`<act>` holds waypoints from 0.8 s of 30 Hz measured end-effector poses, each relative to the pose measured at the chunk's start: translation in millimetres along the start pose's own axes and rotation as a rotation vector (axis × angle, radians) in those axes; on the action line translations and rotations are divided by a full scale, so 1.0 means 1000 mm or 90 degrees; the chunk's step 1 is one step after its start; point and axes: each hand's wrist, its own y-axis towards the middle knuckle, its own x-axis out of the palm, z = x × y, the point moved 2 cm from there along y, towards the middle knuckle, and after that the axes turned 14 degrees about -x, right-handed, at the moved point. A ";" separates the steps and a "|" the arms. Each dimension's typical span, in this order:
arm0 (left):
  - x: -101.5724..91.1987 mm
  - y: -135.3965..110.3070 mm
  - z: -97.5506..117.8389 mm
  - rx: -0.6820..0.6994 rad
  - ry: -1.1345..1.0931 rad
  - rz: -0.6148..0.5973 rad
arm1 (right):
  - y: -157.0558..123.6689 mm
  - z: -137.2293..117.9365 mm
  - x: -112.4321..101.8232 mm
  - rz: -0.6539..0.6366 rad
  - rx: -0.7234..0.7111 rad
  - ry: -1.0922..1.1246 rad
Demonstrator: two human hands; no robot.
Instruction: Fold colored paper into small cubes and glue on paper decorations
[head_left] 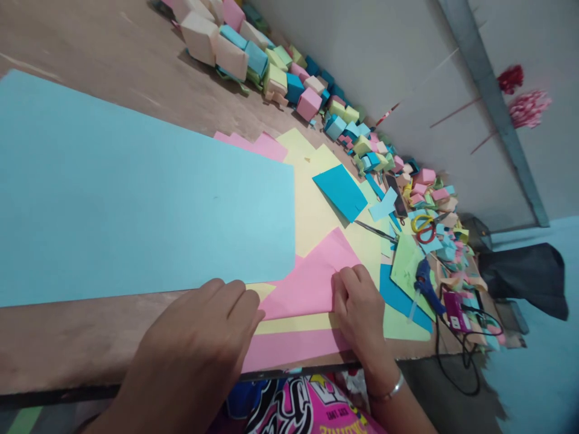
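A folded pink paper sheet lies near the table's front edge on yellow sheets. My left hand rests on its left end, fingers together and laid flat on the paper. My right hand presses on the sheet's right corner with its fingers curled down onto the fold. A silver bracelet circles my right wrist. A large light blue sheet covers the table to the left, just beyond my left hand.
Several small paper boxes in pink, blue, green and cream line the wall. Paper scraps, red-and-yellow scissors, a blue glue gun with a black cord and a dark blue square lie at the right.
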 end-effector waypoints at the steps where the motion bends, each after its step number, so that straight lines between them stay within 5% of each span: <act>1: 0.000 0.000 0.000 0.001 0.000 0.001 | 0.000 0.000 0.000 0.002 -0.001 0.004; 16: 0.001 -0.001 -0.001 0.017 -0.009 -0.011 | 0.000 -0.001 -0.002 0.011 -0.011 0.015; 24: 0.003 -0.001 0.013 0.204 -0.065 0.006 | -0.003 -0.002 0.001 0.025 -0.029 -0.058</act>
